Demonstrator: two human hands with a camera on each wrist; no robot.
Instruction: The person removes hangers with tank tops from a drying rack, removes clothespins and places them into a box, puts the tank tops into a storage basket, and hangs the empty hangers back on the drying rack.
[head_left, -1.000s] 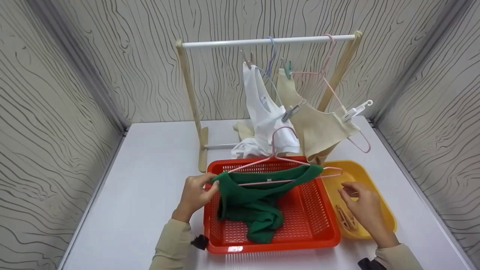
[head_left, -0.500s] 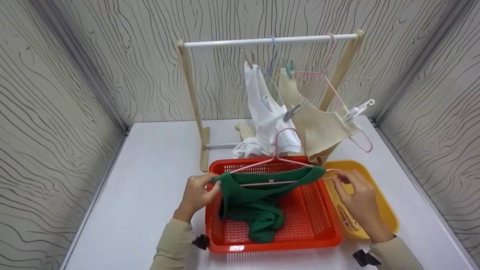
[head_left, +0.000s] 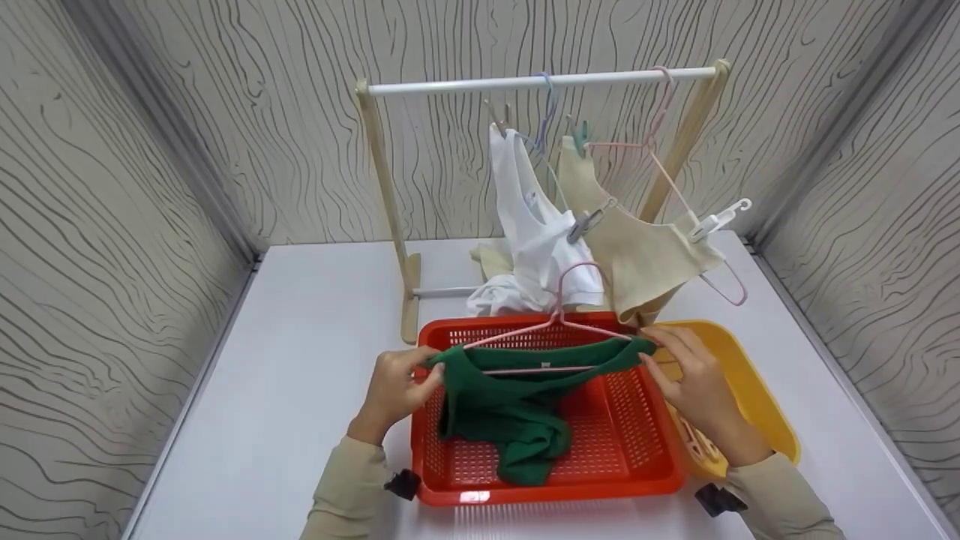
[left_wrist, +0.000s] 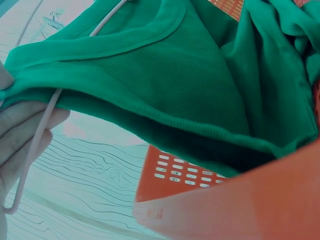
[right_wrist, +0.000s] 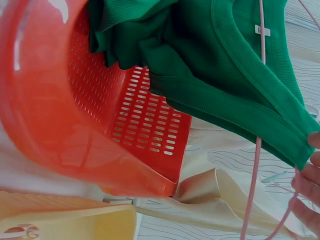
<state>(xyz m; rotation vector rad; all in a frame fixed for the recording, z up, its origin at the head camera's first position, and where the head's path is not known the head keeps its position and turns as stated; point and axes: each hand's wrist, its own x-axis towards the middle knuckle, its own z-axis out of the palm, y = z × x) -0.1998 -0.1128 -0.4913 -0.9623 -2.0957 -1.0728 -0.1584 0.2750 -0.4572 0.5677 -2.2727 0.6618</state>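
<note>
A green tank top (head_left: 495,390) is spread by its shoulders on a pink hanger (head_left: 559,300), above a red perforated basket (head_left: 547,496); its lower part bunches down into the basket. My left hand (head_left: 397,386) pinches the left shoulder strap between thumb and fingers. In the left wrist view, the hanger's end (left_wrist: 35,145) pokes out past the strap beside those fingers. The right strap is pinched by my right hand (head_left: 701,382). In the right wrist view the hanger's other end (right_wrist: 255,185) sticks out beyond the armhole, near the right fingers (right_wrist: 310,182).
Behind the basket stands a wooden rack with a white rail (head_left: 480,86). From it hang a white tank top (head_left: 532,225) and a beige tank top (head_left: 645,255), both clipped with clothespins. A yellow tray (head_left: 772,420) holding clothespins (head_left: 697,442) sits to the right.
My right hand has moved left from above the yellow tray, past the hanger's end, and now pinches the right strap. The left hand keeps its hold; the hanger's hook has shifted slightly right and lower.
</note>
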